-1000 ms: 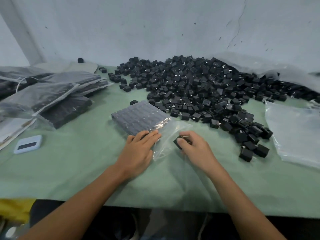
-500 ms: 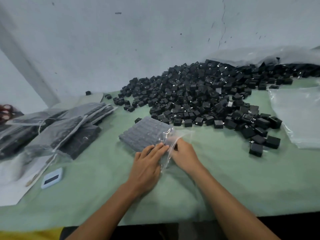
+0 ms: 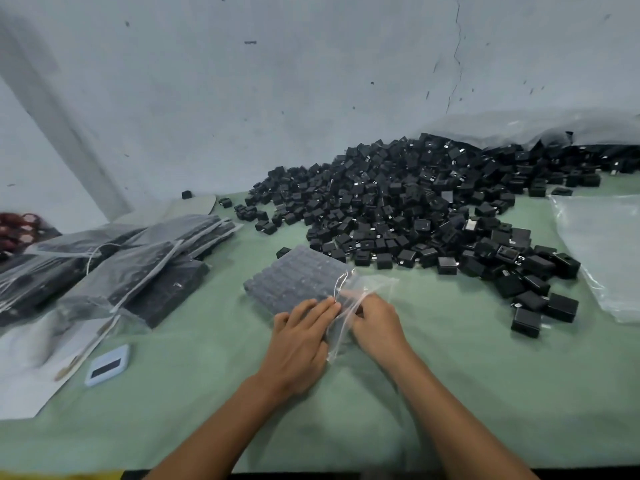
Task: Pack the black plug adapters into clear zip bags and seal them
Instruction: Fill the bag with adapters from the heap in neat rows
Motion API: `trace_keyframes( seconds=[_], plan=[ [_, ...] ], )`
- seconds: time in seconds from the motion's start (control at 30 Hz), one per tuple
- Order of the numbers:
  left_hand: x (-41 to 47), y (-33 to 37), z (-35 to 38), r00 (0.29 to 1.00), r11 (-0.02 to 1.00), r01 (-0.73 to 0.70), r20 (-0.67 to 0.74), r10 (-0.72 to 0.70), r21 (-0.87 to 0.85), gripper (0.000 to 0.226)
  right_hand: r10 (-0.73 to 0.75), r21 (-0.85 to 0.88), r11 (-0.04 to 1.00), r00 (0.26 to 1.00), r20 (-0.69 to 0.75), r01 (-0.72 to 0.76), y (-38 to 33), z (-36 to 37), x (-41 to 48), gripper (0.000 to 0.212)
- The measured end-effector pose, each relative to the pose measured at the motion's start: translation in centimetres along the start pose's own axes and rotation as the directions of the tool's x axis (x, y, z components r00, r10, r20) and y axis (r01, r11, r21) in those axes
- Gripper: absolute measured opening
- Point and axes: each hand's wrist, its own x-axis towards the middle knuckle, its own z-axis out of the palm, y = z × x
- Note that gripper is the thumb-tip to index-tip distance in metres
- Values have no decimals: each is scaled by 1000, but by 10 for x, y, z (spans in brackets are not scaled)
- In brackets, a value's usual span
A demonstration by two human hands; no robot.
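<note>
At centre of green cloth-covered table (image 3: 450, 375): clear zip bag (image 3: 294, 278) lying flat, showing through its film a neat grid of black plug adapters, mouth end turned toward the worker and not yet sealed. Left hand (image 3: 298, 344) resting on near edge of filled section, fingers fairly straight and pressing down, holding nothing. Right hand (image 3: 377, 327) working at the loose open flap (image 3: 363, 289), fingers curled in under the crumpled film; whether pinching the film or an adapter beneath, cannot tell. Judging progress as partial: this bag appearing nearly full, with closing of the zip remaining. Lying to the left: stack of filled clear bags of dark adapters (image 3: 138, 271), apparently finished, though seals not verifiable. Remaining to be packed: large loose heap of small black cube-shaped plug adapters (image 3: 415, 209), spreading toward right rear and well apart from the finished stack; bulk of work judged outstanding. Waiting at right edge: flat empty clear plastic bags (image 3: 602, 244). Sitting near left: small pale-blue device with dark screen (image 3: 107, 365), beside white paper sheet (image 3: 31, 368). Showing no legible brand, label or writing on any item.
</note>
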Motion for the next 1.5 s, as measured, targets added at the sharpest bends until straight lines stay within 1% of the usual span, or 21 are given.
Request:
trace_keyframes(
  seconds=[0.07, 0.13, 0.27, 0.33, 0.37, 0.43, 0.53, 0.7, 0.8, 0.9, 0.97, 1.03, 1.1, 1.17, 1.23, 1.27, 1.33, 1.4, 1.43, 1.5],
  plan=[
    [0, -2, 2, 999, 1000, -4, 36, 4, 0, 65, 21, -11, 1000, 999, 25, -21, 1, 2, -1, 26],
    [1, -3, 5, 999, 1000, -13, 43, 13, -17, 65, 42, -8, 999, 999, 29, -42, 1, 4, -1, 22],
    [5, -4, -4, 996, 997, -67, 51, 69, -27, 62, 39, -42, 998, 999, -33, -40, 1, 4, 0, 14],
    [7, -5, -5, 995, 995, -90, 48, 92, -32, 62, 26, -51, 998, 999, -41, -29, 1, 4, -1, 6],
    [7, -6, -4, 995, 995, -93, 44, 95, -41, 63, 21, -52, 998, 999, -41, -24, 1, 4, -1, 6],
    [7, -8, -1, 995, 995, -91, 39, 93, -49, 66, 13, -46, 999, 999, -37, -15, 1, 4, -2, 10],
    [7, -7, -2, 995, 995, -95, 33, 96, -37, 71, 10, -43, 999, 1000, -23, -11, -1, 2, -3, 8],
    [5, -7, -2, 994, 995, -94, 61, 92, 20, 66, -13, -52, 999, 1000, -8, 13, -2, 1, -5, 6],
    [4, -7, -2, 994, 995, -94, 53, 93, 13, 65, -23, -53, 998, 1000, 19, 24, -4, -2, -9, 12],
    [4, -7, -2, 994, 995, -95, 47, 94, 14, 67, -70, -10, 997, 994, 84, 72, -4, -12, -20, 16],
    [4, -9, -2, 996, 996, -87, 35, 87, -8, 67, -85, -2, 996, 994, 74, 86, 5, -25, -33, 22],
    [5, -10, 1, 996, 996, -80, 24, 81, -32, 66, -109, -63, 992, 994, -12, 108, 21, -50, -47, 23],
    [4, -13, 4, 997, 996, -78, 12, 78, -52, 68, -151, -186, 975, 975, -164, 120, 36, -83, -58, 22],
    [5, -14, 6, 996, 995, -86, 13, 87, -59, 69, -168, -333, 941, 936, -308, 59, 51, -119, -65, 22],
    [7, -12, 7, 995, 992, -94, 23, 96, -79, 69, -115, -421, 905, 912, -395, -68, 66, -153, -72, 25],
    [7, -11, 8, 995, 991, -97, 24, 99, -88, 69, -76, -458, 880, 913, -400, -127, 73, -165, -75, 26],
    [8, -10, 7, 995, 990, -98, 23, 101, -103, 68, -20, -534, 827, 939, -343, -177, 84, -177, -80, 29],
    [8, -10, 6, 994, 990, -100, 27, 103, -96, 67, 30, -566, 804, 964, -265, -181, 89, -180, -83, 36],
    [8, -10, 6, 994, 991, -100, 27, 103, -91, 67, 40, -567, 806, 971, -237, -172, 89, -180, -85, 39],
    [7, -10, 5, 995, 991, -98, 26, 100, -89, 68, 39, -542, 827, 976, -213, -151, 87, -177, -86, 38]
  ],
)
